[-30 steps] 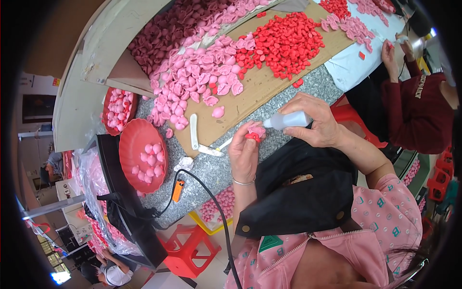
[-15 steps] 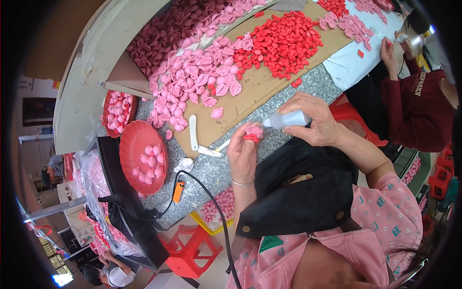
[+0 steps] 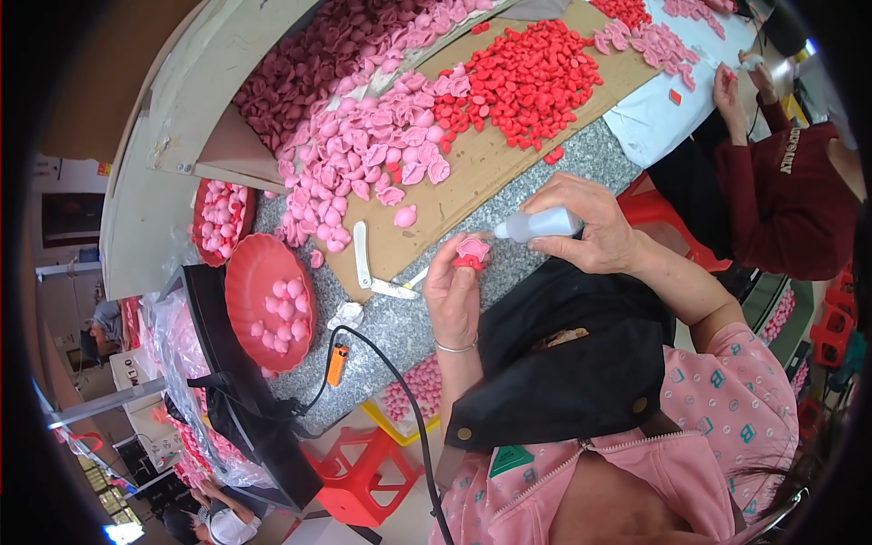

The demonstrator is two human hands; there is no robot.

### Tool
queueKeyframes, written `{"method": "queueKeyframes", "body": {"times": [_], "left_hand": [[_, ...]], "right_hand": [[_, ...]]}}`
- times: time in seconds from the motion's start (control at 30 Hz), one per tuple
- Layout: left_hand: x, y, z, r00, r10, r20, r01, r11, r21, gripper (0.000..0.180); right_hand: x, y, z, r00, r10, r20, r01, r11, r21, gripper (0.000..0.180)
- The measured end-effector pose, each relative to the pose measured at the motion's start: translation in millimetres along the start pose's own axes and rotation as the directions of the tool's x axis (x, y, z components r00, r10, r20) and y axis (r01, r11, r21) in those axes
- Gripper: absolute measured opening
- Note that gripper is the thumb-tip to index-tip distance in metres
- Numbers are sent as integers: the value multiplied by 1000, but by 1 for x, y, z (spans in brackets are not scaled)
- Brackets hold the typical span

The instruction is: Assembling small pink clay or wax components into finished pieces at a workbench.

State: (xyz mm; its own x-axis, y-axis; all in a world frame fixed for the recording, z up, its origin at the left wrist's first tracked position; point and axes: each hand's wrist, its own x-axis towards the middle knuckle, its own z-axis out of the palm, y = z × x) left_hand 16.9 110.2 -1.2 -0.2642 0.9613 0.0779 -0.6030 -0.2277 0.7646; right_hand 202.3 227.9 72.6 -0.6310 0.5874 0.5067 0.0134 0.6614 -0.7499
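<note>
Between the fingertips of my left hand (image 3: 453,295) is a small pink and red plastic piece (image 3: 471,253), its pink cup-shaped part uppermost. My right hand (image 3: 590,225) grips a translucent squeeze bottle (image 3: 542,224) lying on its side, with the nozzle pointing left at the piece and a little apart from it. Beyond my hands, pink shell-shaped pieces (image 3: 363,150) are heaped on a cardboard sheet (image 3: 472,207), beside a pile of small red pieces (image 3: 536,82). A white-handled folding knife (image 3: 362,254) lies open on the cardboard's near edge.
A red scalloped bowl (image 3: 241,304) holds several round pink pieces at the left. Near it are a crumpled tissue (image 3: 346,315), an orange lighter (image 3: 337,365) and a black cable (image 3: 400,377). A red stool (image 3: 363,477) stands below. At right, a co-worker in a maroon sleeve (image 3: 772,204) sits.
The nozzle has drawn slightly away from the piece, leaving a wider gap. My left hand has shifted a little left and tilted the piece. Both hands keep their hold.
</note>
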Motion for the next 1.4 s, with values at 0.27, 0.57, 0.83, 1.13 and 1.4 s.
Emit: {"method": "queueKeyframes", "body": {"times": [0.27,0.57,0.83,1.13,1.4], "left_hand": [[0,-3,-1,999,5,-34,-5,1000,11,43],[0,-2,-1,999,26,-20,-25,1000,13,40],[-1,-1,-3,997,46,-57,-44,999,24,43],[-2,0,-5,997,52,-56,-52,999,10,41],[-3,-3,-9,996,49,-77,-51,999,-18,40]], "right_hand": [[-2,3,-3,1000,-11,-4,11,1000,-8,33],[-4,1,-3,1000,-15,-9,15,1000,1,34],[-6,0,2,999,-7,-41,8,1000,15,29],[-8,1,1,1000,-17,-5,17,1000,-12,33],[-9,2,3,1000,-12,-6,12,1000,-10,33]]}}
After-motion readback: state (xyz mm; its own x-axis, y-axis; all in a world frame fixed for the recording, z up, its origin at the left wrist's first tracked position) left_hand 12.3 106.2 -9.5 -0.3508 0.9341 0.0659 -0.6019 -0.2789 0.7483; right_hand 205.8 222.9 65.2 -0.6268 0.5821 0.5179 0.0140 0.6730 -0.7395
